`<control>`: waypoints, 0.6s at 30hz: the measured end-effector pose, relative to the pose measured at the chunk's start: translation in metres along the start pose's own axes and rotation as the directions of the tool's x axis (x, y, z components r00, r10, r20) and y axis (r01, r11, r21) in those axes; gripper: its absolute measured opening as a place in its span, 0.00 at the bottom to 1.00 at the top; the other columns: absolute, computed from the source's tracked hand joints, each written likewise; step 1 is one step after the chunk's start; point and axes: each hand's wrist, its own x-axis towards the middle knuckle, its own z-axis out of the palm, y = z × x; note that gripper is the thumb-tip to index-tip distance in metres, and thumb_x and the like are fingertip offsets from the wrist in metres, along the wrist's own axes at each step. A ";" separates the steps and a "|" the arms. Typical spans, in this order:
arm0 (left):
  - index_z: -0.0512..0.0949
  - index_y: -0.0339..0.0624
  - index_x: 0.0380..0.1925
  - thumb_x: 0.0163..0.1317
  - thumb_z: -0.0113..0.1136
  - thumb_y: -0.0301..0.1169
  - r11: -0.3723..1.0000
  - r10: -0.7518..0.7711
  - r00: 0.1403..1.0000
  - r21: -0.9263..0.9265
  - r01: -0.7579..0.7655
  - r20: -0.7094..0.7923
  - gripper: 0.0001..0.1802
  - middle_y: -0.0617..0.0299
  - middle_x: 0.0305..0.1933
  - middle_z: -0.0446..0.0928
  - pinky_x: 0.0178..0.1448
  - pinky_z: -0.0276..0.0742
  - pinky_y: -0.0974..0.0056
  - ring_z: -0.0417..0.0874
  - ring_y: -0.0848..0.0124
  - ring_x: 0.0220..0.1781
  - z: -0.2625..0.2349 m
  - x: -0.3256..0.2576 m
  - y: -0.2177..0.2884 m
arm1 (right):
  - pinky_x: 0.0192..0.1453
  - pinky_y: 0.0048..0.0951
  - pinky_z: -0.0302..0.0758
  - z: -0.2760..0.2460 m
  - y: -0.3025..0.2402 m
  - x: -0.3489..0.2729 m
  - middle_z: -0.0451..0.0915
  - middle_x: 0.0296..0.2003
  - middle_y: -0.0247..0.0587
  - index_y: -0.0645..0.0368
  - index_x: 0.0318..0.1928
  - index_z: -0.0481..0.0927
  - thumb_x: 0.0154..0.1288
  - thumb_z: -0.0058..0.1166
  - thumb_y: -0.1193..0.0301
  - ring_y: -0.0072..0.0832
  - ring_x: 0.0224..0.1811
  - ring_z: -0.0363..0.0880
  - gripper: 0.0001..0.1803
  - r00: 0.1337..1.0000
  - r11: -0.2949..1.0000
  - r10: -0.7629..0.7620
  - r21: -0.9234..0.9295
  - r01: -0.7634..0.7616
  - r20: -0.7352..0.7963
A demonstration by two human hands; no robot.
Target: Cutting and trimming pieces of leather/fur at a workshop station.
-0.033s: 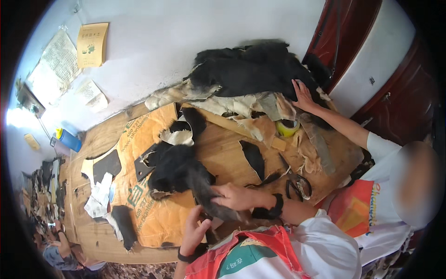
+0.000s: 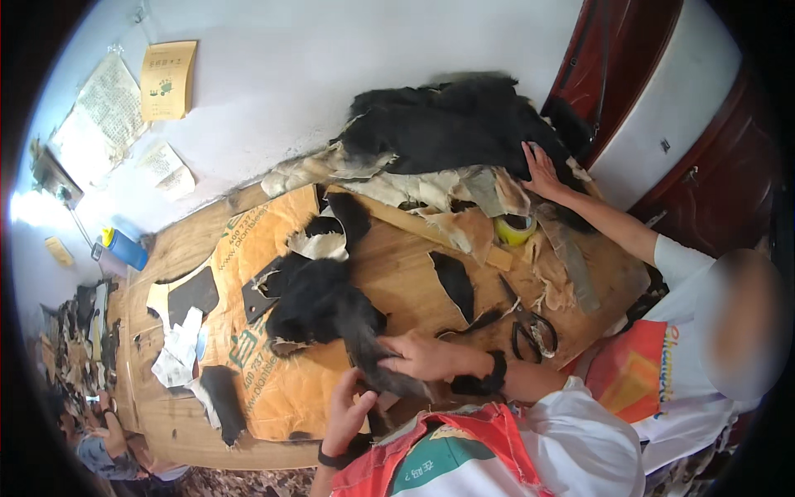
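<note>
A dark grey fur strip (image 2: 362,340) hangs from the black fur piece (image 2: 310,306) toward my body. The fingers of my right hand (image 2: 431,356) close over the strip's right edge; a black band is round that wrist. My left hand (image 2: 346,414) is just left of the strip's near end. Its thumb and index finger stand apart, and I cannot make out anything between them. Right of my hands lie black-handled scissors (image 2: 530,331) and a pointed black fur offcut (image 2: 452,286). A curled black and white offcut (image 2: 321,243) is beyond the black fur piece.
A large black hide (image 2: 447,124) is heaped against the wall, with a co-worker's hand (image 2: 542,172) on it. A wooden strip (image 2: 406,222), a yellow tape roll (image 2: 515,230) and an orange printed sheet (image 2: 290,373) lie on the wooden table (image 2: 178,248). A blue bottle (image 2: 126,250) stands far left.
</note>
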 end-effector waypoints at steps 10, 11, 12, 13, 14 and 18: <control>0.74 0.37 0.52 0.67 0.54 0.21 0.990 0.016 0.998 -0.140 -0.025 -0.064 0.14 0.65 0.46 0.80 0.47 0.73 0.72 0.78 0.78 0.44 -0.009 -0.007 -0.003 | 0.46 0.37 0.75 0.003 -0.024 -0.009 0.83 0.38 0.52 0.61 0.54 0.75 0.64 0.58 0.59 0.41 0.41 0.83 0.23 0.996 1.000 0.027 0.005 -0.028 0.082; 0.74 0.37 0.52 0.67 0.53 0.20 0.979 0.069 0.988 -0.182 -0.094 -0.138 0.14 0.64 0.46 0.79 0.48 0.73 0.71 0.77 0.78 0.45 -0.014 -0.007 -0.006 | 0.46 0.37 0.75 0.004 -0.019 -0.010 0.83 0.38 0.52 0.61 0.54 0.75 0.64 0.58 0.59 0.41 0.41 0.83 0.23 0.996 1.000 0.021 0.001 -0.021 0.084; 0.74 0.37 0.50 0.66 0.51 0.18 0.968 0.086 0.970 -0.212 -0.135 -0.227 0.13 0.64 0.46 0.79 0.50 0.72 0.71 0.77 0.77 0.46 -0.005 -0.004 0.007 | 0.43 0.35 0.74 0.002 -0.007 -0.013 0.80 0.33 0.51 0.62 0.50 0.76 0.62 0.60 0.59 0.35 0.36 0.80 0.23 0.989 0.999 0.048 0.018 -0.050 0.137; 0.74 0.37 0.50 0.66 0.51 0.18 0.967 0.095 0.969 -0.210 -0.144 -0.226 0.13 0.64 0.46 0.79 0.50 0.72 0.71 0.77 0.77 0.46 -0.008 -0.005 0.006 | 0.40 0.33 0.73 0.003 -0.001 -0.013 0.77 0.27 0.50 0.64 0.46 0.77 0.60 0.62 0.58 0.30 0.31 0.76 0.22 0.977 0.997 0.064 0.039 -0.073 0.204; 0.74 0.38 0.49 0.65 0.51 0.18 0.963 0.152 0.954 -0.179 -0.202 -0.260 0.13 0.62 0.47 0.79 0.52 0.72 0.70 0.78 0.76 0.47 -0.016 -0.010 0.003 | 0.40 0.33 0.73 0.004 0.004 -0.014 0.77 0.27 0.50 0.64 0.46 0.77 0.60 0.62 0.58 0.30 0.31 0.76 0.22 0.978 0.997 0.058 0.033 -0.066 0.200; 0.71 0.36 0.56 0.62 0.52 0.16 0.953 0.209 0.924 -0.144 -0.265 -0.319 0.20 0.57 0.51 0.79 0.54 0.73 0.69 0.79 0.73 0.50 -0.028 -0.022 -0.011 | 0.39 0.31 0.71 0.015 0.013 -0.014 0.77 0.26 0.43 0.64 0.41 0.78 0.62 0.60 0.61 0.28 0.30 0.73 0.18 0.980 0.990 0.109 0.071 -0.122 0.165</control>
